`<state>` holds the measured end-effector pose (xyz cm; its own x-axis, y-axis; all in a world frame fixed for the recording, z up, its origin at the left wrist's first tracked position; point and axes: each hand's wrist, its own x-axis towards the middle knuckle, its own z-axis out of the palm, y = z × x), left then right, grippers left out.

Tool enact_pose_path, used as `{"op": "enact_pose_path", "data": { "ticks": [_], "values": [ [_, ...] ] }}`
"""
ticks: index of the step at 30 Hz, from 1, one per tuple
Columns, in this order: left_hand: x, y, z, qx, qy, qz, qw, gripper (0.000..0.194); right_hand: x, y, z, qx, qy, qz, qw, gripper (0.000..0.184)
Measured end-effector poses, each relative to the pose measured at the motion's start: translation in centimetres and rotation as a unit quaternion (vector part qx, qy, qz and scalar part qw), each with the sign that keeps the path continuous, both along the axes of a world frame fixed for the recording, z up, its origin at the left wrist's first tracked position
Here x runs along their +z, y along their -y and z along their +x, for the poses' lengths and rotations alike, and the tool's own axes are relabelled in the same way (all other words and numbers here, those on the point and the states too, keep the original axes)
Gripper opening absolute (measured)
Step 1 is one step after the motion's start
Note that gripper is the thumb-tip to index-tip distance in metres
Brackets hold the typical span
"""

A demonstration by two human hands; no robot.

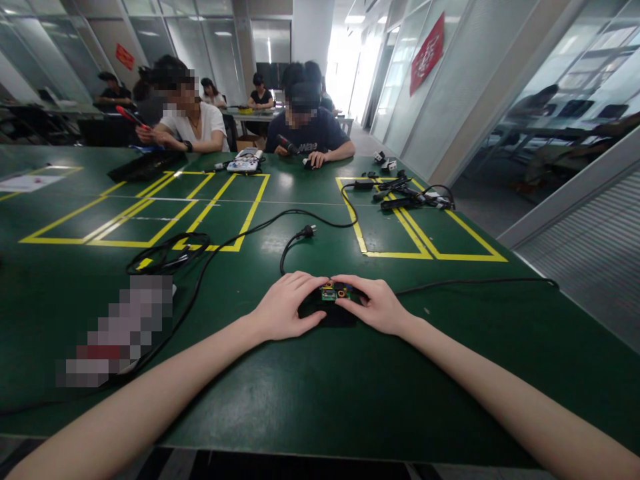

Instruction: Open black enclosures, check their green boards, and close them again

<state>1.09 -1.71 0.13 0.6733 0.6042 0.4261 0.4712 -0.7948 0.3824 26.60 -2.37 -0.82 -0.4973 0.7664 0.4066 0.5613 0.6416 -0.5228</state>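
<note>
A small green circuit board [329, 293] with copper coils and other parts on it is held between my two hands at the middle of the table. My right hand [376, 303] pinches its right side between thumb and fingers. My left hand [287, 305] curves round the left side, its fingertips at the board's top edge and its thumb lower down. Under the board lies a flat black piece, perhaps a casing half [337, 316]. A black cord [475, 285] runs off to the right from behind my right hand. Some fingertips are hidden behind the board.
A black plug [307, 231] on a short cord lies beyond my hands. Left are a coiled black cable [170, 253] and a blurred-out long object [123, 327]. Black adapters and cables [413, 197] lie at the back right. Two people sit across the green table [260, 400], which bears yellow tape.
</note>
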Motion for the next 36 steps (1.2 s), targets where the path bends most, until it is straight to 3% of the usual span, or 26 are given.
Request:
{"op": "enact_pose_path", "data": {
  "ticks": [7,10,15,22,27,36],
  "values": [
    [-0.6,-0.1,-0.1,0.007,-0.002,0.002,1.000,0.065,-0.3,-0.4,-0.1,0.009,0.027,0.021,0.999,0.029],
    [-0.6,-0.1,-0.1,0.008,0.014,0.003,1.000,0.054,-0.3,-0.5,-0.2,0.018,0.028,0.022,0.999,0.027],
    [-0.3,-0.2,0.0,0.025,0.055,-0.001,0.998,0.017,0.2,-0.5,-0.1,0.045,0.034,0.049,0.997,0.030],
    [-0.4,-0.2,-0.3,-0.017,0.078,0.016,0.997,0.013,0.2,-0.9,0.3,0.046,0.042,0.064,0.996,0.049],
    [-0.4,-0.2,-0.3,0.012,0.051,0.018,0.998,0.012,-0.8,-1.1,0.9,0.012,0.068,0.049,0.996,0.065],
    [-0.9,-0.4,-0.2,0.054,0.017,0.044,0.997,0.010,-0.3,-0.7,0.0,0.048,0.045,0.046,0.997,0.034]
  ]
}}
